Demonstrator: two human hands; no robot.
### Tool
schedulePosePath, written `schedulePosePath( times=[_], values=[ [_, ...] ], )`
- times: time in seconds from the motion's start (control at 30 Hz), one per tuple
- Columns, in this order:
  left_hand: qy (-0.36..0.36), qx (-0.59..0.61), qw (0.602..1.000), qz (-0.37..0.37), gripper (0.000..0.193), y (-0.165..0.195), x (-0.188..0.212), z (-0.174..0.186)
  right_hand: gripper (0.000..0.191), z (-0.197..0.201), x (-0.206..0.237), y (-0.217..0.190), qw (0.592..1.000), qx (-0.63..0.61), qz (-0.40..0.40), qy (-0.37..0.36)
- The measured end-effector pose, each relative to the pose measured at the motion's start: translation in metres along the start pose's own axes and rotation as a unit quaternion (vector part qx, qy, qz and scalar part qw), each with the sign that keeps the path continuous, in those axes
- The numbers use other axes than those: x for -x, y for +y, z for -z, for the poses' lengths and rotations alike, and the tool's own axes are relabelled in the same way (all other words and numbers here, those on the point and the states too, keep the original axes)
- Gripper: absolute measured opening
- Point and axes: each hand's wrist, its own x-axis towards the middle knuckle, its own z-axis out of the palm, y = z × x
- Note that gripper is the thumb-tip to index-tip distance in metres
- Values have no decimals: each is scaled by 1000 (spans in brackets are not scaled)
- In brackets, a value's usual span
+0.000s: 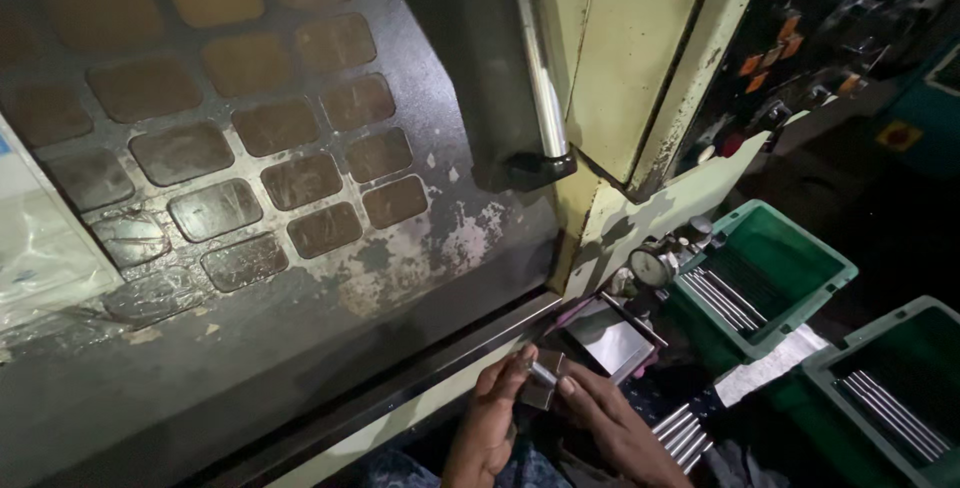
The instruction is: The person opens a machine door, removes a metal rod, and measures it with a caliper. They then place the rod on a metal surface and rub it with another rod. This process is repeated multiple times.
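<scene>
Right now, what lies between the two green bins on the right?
In the head view, a crumpled white paper strip lies between the nearer green bin and the farther green bin.

The lower edge of the frame cuts off both forearms. The left hand (490, 428) and right hand (610, 423) cover most of a small metal block (541, 388); its full shape cannot be told. The green bin (900, 388) at lower right is cropped. Control panel (820, 38) buttons at upper right are blurred.
</scene>
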Motion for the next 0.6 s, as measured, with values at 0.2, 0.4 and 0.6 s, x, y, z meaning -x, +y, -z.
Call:
schedulePosePath(
  times=[0.2, 0.4, 0.6],
  values=[
    [-8, 6, 999, -47, 57, 14, 23, -13, 55, -4, 0, -5, 989, -39, 134, -45],
    [-49, 47, 994, -89, 49, 11, 21, -10, 32, -1, -14, 8, 991, -39, 124, -12],
    [-7, 82, 993, -87, 34, 8, 8, 17, 27, 25, -20, -3, 994, -1, 98, 52]
  ],
)
